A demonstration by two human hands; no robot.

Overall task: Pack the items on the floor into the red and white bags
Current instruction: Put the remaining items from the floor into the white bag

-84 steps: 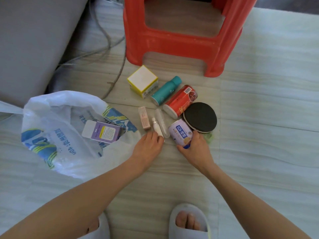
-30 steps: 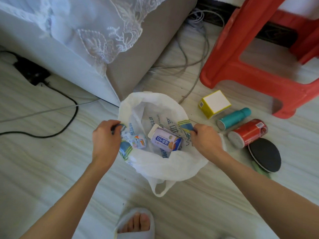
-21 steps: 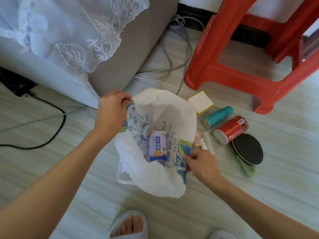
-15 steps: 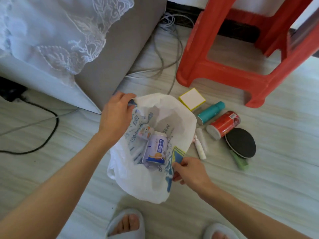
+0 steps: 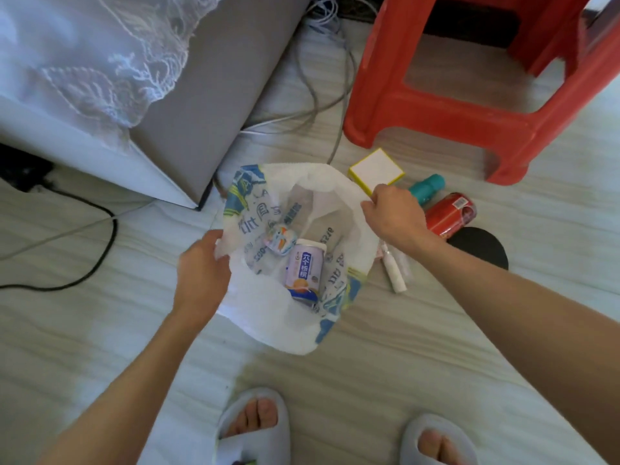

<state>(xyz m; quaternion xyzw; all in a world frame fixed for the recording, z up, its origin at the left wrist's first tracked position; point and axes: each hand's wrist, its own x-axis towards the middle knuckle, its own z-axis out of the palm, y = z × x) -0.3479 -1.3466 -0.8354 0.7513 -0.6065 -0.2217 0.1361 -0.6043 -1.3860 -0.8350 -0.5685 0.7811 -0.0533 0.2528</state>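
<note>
- The step in hand appears to be holding the white bag point(image 5: 275, 317) open on the floor point(image 5: 436, 347) so that more items can go in.
- The left hand point(image 5: 203, 273) pinches the near-left edge of the bag's mouth, with the plastic caught between its thumb and fingers.
- The right hand point(image 5: 392, 214) grips the far-right edge of the mouth, with its fingers curled over the plastic.
- Together the hands pull the mouth wide, and the inside of the bag shows plainly.
- A purple and white can point(image 5: 304, 268) lies in the bottom of the bag, with a small printed packet point(image 5: 281, 239) just beside it.
- Several items are not yet packed and lie on the floor to the right of the bag.
- These are a yellow and white box point(image 5: 375, 169), a teal bottle point(image 5: 427, 189), a red can point(image 5: 451, 214), a black round disc point(image 5: 479, 246) and some slim white tubes point(image 5: 396, 268).
- The tubes lie just beside the bag's right wall, partly under the right forearm.
- No red bag shows in this view; a red plastic stool point(image 5: 469, 105) stands behind the items.
- The task looks to be well short of done, since most of the items are outside the bag.
- The next move likely calls for the right hand to let go of the rim and pick up a nearby item.
- The left hand would need to hold the mouth open alone, or the limp plastic may fall shut.
</note>
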